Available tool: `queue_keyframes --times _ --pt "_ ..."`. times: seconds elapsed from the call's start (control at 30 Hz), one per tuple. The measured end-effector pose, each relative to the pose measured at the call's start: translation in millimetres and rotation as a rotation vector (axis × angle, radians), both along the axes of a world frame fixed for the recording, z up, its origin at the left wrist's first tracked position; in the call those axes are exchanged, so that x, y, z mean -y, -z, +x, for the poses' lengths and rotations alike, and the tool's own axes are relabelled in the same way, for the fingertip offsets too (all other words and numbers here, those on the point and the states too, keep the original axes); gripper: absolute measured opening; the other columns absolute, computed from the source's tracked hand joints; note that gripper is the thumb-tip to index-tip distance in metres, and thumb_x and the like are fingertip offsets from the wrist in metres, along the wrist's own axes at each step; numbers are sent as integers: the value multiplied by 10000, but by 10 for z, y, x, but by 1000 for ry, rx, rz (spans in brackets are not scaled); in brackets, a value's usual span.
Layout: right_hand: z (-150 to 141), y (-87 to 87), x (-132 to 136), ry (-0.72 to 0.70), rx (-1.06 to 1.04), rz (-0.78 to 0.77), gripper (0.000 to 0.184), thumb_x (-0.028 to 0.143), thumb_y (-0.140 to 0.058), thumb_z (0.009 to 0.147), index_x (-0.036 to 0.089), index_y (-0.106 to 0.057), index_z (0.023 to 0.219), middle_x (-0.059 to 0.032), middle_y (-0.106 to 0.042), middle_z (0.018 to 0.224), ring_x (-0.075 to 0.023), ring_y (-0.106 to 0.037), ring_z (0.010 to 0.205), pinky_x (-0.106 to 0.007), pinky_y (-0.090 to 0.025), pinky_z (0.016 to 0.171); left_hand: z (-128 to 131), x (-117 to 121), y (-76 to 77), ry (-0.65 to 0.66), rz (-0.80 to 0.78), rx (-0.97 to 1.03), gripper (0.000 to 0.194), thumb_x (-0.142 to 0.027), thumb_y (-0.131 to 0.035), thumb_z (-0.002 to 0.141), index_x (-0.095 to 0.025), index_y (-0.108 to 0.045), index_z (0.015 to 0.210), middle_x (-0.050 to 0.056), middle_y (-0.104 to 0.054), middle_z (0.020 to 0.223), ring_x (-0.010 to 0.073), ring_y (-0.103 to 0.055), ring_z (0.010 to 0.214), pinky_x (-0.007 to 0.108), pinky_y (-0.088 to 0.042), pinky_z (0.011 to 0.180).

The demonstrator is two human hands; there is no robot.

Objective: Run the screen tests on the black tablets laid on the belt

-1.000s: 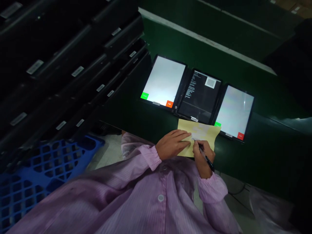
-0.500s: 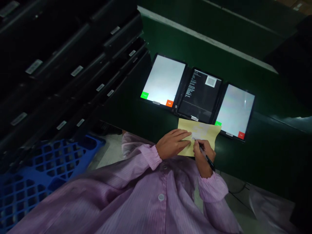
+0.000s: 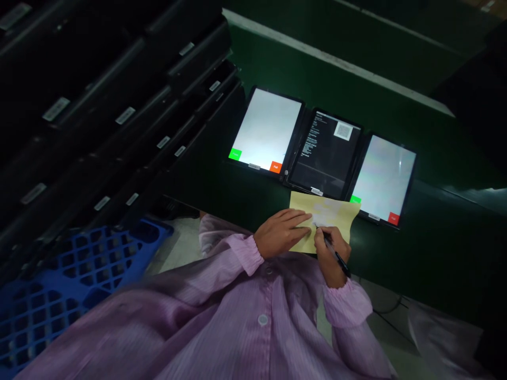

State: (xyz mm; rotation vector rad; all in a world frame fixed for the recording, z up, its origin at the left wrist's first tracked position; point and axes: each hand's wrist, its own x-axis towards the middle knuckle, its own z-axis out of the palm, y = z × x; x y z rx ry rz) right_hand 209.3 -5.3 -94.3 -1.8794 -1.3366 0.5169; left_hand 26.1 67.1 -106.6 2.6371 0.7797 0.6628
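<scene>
Pen [image 3: 337, 255] gripped in my right fingers [image 3: 329, 231], long axis diagonal: tip forward-left at yellow paper [image 3: 344, 217], tail back-right. My left fingers [image 3: 298, 217] rest open on the paper, near middle tablet [image 3: 329, 155].

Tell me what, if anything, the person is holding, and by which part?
The right hand holds a dark pen near its writing tip; the left hand holds nothing, lying flat on the yellow paper.

My one camera sits on the person's head. It looks forward and down, from quite near, at the two hands, the yellow paper [image 3: 343, 219] and the green table [image 3: 269, 58].
</scene>
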Motion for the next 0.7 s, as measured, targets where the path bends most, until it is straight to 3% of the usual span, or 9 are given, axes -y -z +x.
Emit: queue_keyframes --times 0.37,0.7 --pt "-7 -17 -8 46 28 -24 211 412 -616 938 232 -661 839 22 -667 648 -182 -642 587 -282 -485 640 5 4 14 -13 -3 3 216 -242 -582 1038 -235 -749 1174 53 -657 1465 228 -590 1356 409 -480 1153" --pt "20 37 26 69 -61 -76 313 528 -627 958 220 -679 927 -4 -706 718 -200 -678 612 -302 -529 655 9 2 -5 -10 -7 16 222 -245 -569 1044 -228 -754 1166 62 -662 1456 225 -589 1353 406 -479 1155"
